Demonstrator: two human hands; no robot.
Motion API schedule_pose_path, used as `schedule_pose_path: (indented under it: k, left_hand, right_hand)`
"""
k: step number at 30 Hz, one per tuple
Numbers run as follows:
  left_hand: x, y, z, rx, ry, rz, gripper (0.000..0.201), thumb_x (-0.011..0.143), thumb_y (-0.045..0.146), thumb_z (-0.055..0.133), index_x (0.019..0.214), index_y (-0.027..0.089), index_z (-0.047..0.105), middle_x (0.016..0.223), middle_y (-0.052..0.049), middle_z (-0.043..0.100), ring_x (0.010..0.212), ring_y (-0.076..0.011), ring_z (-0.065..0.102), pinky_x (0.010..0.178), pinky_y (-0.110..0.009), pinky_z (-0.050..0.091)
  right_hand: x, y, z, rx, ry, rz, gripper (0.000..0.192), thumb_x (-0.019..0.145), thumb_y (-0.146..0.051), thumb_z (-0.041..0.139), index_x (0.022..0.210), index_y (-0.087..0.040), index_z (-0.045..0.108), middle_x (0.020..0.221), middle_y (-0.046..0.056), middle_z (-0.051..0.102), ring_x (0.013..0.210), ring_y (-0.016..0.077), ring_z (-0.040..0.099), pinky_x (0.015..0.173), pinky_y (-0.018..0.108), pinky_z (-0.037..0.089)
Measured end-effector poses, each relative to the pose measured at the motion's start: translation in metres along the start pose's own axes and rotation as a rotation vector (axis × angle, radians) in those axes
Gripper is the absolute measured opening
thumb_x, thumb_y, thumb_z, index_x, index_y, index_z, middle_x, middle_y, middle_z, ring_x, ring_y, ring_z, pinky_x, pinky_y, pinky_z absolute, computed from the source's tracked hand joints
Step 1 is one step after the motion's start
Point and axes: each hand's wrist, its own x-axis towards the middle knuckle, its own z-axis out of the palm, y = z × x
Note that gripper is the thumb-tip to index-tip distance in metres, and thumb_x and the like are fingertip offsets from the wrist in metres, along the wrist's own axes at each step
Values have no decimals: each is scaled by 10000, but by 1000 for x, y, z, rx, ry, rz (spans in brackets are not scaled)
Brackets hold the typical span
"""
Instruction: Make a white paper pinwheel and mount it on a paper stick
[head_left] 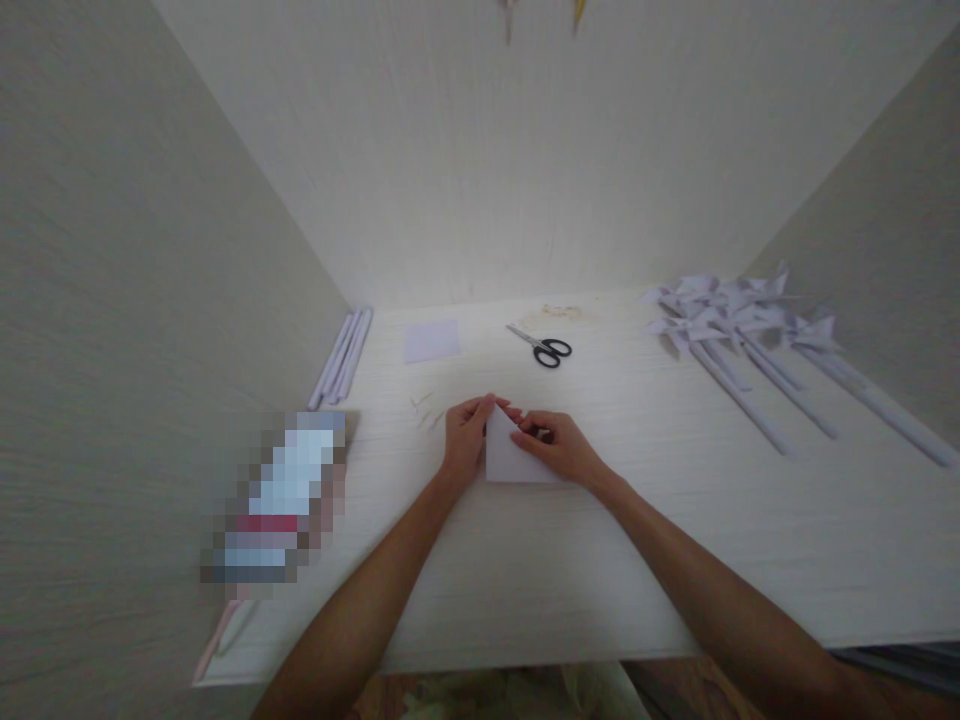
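Observation:
A white sheet of paper (514, 460), folded into a triangle, is held between both hands just above the table's middle. My left hand (466, 432) grips its left side, with the fingertips at the upper corner. My right hand (559, 443) pinches the slanting folded edge between thumb and fingers. Beyond the hands lie scissors (546, 350) with black handles, blades pointing to the upper left. A square of white paper (432, 341) rests flat to their left. A few small thin slivers (426, 410) are scattered near my left hand.
At the right lie several paper pinwheels (720, 310) on rolled-paper sticks (750, 400). Several paper rolls (342, 358) sit by the left wall. A blurred-out device (292, 490) leans at the left. Small tan bits (562, 313) lie near the back wall (480, 180).

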Motion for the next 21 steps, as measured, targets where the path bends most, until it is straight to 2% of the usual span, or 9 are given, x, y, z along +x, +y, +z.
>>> schedule_pose_path:
  k: [6, 11, 14, 16, 21]
  left_hand:
    - [2, 5, 0, -83, 159, 83, 257, 654, 376, 579, 673, 120, 591, 623, -48, 656, 597, -151, 617, 586, -271, 469]
    - [7, 5, -4, -142, 238, 95, 271, 659, 387, 576, 707, 120, 581, 649, -48, 659, 621, -153, 621, 617, -289, 466]
    - [9, 5, -5, -221, 250, 94, 264, 666, 379, 576, 711, 119, 577, 671, -53, 661, 653, -151, 622, 648, -293, 463]
    - [10, 5, -6, -281, 229, 96, 252, 675, 367, 573, 720, 119, 581, 694, -57, 664, 682, -144, 621, 669, -287, 460]
    - [9, 3, -5, -306, 106, 101, 204, 687, 307, 579, 770, 123, 607, 778, -68, 670, 727, -127, 614, 716, -274, 455]
  right_hand:
    - [-2, -3, -3, 41, -67, 10, 224, 670, -352, 561, 680, -129, 559, 578, -14, 488, 470, 61, 387, 422, 192, 317]
    - [-1, 0, -3, 39, 3, -30, 222, 665, -349, 569, 722, -136, 600, 624, 12, 546, 508, 80, 450, 428, 193, 357]
    - [1, 2, -4, 81, 109, -17, 211, 651, -339, 589, 730, -145, 615, 675, 31, 595, 555, 102, 504, 480, 215, 408]
    - [3, 4, -5, 167, 214, 28, 221, 627, -342, 614, 723, -142, 613, 651, 28, 600, 518, 99, 505, 469, 222, 412]
    - [10, 12, -11, 402, 520, 54, 235, 576, -315, 668, 739, -153, 621, 457, -54, 469, 423, 65, 424, 426, 202, 361]
